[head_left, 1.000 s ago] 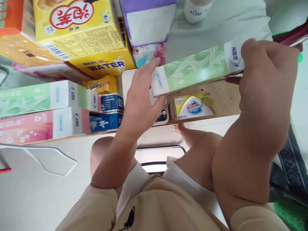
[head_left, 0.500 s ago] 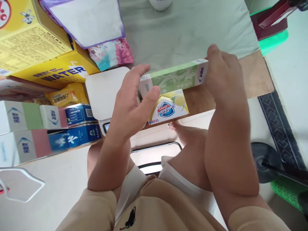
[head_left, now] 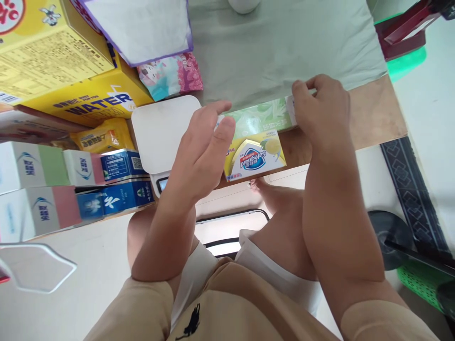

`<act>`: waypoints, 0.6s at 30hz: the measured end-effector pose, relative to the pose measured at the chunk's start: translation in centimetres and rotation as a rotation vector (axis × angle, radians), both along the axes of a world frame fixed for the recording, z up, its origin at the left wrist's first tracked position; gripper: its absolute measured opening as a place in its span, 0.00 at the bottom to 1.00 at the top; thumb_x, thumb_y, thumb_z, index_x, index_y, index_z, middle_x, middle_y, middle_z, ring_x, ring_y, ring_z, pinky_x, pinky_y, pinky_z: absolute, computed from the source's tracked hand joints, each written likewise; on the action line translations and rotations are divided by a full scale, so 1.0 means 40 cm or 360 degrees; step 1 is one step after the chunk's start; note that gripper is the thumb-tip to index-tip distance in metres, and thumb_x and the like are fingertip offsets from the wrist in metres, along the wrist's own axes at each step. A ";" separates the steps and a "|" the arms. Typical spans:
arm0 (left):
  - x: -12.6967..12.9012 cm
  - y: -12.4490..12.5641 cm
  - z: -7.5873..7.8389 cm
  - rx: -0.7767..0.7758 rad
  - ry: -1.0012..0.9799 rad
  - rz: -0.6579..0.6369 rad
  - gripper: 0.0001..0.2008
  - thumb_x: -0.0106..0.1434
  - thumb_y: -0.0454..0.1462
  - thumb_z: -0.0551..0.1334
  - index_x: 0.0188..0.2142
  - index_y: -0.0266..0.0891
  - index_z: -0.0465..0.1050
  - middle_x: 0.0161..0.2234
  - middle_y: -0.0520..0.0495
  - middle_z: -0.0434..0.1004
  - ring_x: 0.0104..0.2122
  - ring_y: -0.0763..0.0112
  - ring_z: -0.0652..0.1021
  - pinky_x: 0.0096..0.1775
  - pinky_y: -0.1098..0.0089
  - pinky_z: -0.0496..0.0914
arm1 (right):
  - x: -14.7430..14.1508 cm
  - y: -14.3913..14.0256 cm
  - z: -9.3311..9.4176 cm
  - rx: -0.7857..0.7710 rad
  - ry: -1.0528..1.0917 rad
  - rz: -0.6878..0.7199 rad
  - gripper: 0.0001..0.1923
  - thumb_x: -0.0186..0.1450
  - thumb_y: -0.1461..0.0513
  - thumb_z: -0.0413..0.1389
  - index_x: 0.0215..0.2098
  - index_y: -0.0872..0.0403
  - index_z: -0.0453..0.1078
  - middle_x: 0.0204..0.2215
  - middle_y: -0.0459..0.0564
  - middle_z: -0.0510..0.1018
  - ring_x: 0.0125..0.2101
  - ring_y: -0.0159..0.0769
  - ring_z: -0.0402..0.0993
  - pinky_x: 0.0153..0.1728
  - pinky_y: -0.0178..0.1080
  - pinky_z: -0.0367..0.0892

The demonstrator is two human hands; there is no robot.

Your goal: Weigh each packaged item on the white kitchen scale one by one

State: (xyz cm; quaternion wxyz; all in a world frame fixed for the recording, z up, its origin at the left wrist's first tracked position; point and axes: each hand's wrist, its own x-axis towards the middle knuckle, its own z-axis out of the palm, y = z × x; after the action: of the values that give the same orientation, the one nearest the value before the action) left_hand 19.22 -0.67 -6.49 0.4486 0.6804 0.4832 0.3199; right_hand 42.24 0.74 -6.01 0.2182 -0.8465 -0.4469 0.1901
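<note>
A long green-and-white toothpaste box [head_left: 263,116] lies along the table edge, its green face up. My left hand [head_left: 202,151] is at its left end, with thumb and forefinger around the corner. My right hand [head_left: 322,111] is curled against the right end, fingers bent and partly hidden. Directly in front of it, on the near side, is a yellow-and-white Safeguard soap box [head_left: 254,156]. A white kitchen scale [head_left: 165,132] stands just left of my left hand, its display partly covered by my wrist.
More toothpaste boxes [head_left: 46,210] are stacked at the left, beside a yellow packet [head_left: 103,135]. Behind them stand large yellow cartons [head_left: 99,104] and a pink-and-blue pouch [head_left: 174,76]. A grey-green cloth [head_left: 284,52] covers the table's far part; a white bowl [head_left: 244,4] sits on it.
The toothpaste box has come down and tipped back, so its green face now points upward, close behind the soap box. My right hand has moved slightly left with its end.
</note>
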 end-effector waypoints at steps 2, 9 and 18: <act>0.001 0.003 -0.002 -0.0012 0.0003 0.0005 0.40 0.65 0.71 0.52 0.60 0.48 0.74 0.60 0.42 0.76 0.64 0.45 0.75 0.71 0.44 0.64 | 0.000 -0.002 -0.002 0.0083 0.0010 0.0115 0.11 0.72 0.53 0.50 0.44 0.46 0.71 0.52 0.54 0.78 0.53 0.44 0.73 0.59 0.51 0.65; -0.017 -0.008 0.006 0.0147 0.0004 0.0004 0.31 0.71 0.64 0.53 0.56 0.48 0.77 0.57 0.49 0.81 0.59 0.50 0.79 0.64 0.45 0.72 | -0.008 0.007 0.010 0.0059 -0.0016 0.0038 0.16 0.72 0.53 0.52 0.50 0.51 0.74 0.49 0.58 0.80 0.53 0.48 0.74 0.58 0.52 0.65; -0.186 -0.161 0.223 0.0483 -0.0040 0.0225 0.17 0.69 0.58 0.57 0.40 0.58 0.81 0.39 0.54 0.85 0.43 0.57 0.82 0.54 0.47 0.79 | -0.147 -0.012 0.121 0.1245 0.0076 0.0433 0.12 0.69 0.61 0.49 0.44 0.54 0.72 0.46 0.56 0.81 0.42 0.37 0.76 0.42 0.41 0.68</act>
State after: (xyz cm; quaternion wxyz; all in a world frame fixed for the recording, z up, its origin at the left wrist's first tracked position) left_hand 11.77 -7.11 2.42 0.3231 0.7007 0.4703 0.4283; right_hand 36.35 0.27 -1.19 0.5066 -0.6284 -0.5880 0.0527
